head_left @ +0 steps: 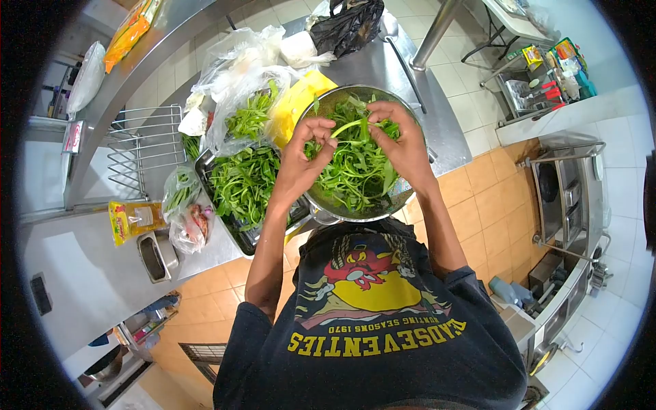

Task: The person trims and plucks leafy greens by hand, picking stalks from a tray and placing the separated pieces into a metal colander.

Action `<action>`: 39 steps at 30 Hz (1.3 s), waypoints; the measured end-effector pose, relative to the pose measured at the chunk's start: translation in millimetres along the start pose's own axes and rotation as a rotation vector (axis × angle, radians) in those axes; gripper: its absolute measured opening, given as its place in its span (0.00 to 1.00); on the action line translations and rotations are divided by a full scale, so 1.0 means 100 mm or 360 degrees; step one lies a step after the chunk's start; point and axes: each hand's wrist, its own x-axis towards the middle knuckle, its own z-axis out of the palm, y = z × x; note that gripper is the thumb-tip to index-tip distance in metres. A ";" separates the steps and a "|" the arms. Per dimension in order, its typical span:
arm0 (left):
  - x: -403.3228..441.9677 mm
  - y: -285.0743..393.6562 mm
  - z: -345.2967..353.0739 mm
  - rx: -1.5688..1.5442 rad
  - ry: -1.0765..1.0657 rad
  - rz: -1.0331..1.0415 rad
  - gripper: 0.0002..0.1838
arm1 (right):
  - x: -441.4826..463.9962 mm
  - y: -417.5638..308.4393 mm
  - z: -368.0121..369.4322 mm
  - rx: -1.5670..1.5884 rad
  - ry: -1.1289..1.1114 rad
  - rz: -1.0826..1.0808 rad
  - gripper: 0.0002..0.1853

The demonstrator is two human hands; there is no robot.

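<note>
My left hand (309, 156) and my right hand (402, 145) are raised over a round metal colander (406, 200). A pale green stem of leafy greens (350, 126) stretches between them, pinched by the fingers of each hand. Leaves hang from its right end. Below it, the colander holds a heap of similar cut greens (348, 179), probably water spinach. To the left, a dark tray (247, 240) carries a pile of leafy greens (242, 181). More greens lie in a clear plastic bag (222, 137) behind that tray.
A yellow bag (301, 102) touches the colander's far left side. Behind are a black plastic bag (347, 27) and a long-handled ladle (403, 65) on the steel table (454, 143). At left stand a wire rack (140, 154), an oil pouch (135, 220) and a metal container (156, 258).
</note>
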 end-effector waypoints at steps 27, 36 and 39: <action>-0.01 0.03 -0.01 0.0111 -0.0066 -0.0141 0.20 | -0.01 -0.10 -0.08 -0.0474 0.0017 -0.0345 0.15; 0.01 0.07 0.00 0.0015 -0.0105 -0.0082 0.25 | 0.03 -0.16 0.00 -0.0467 -0.0296 -0.0402 0.07; -0.01 0.10 0.03 -0.0148 -0.0059 -0.0197 0.27 | 0.03 -0.17 0.02 -0.0398 -0.0283 -0.0360 0.05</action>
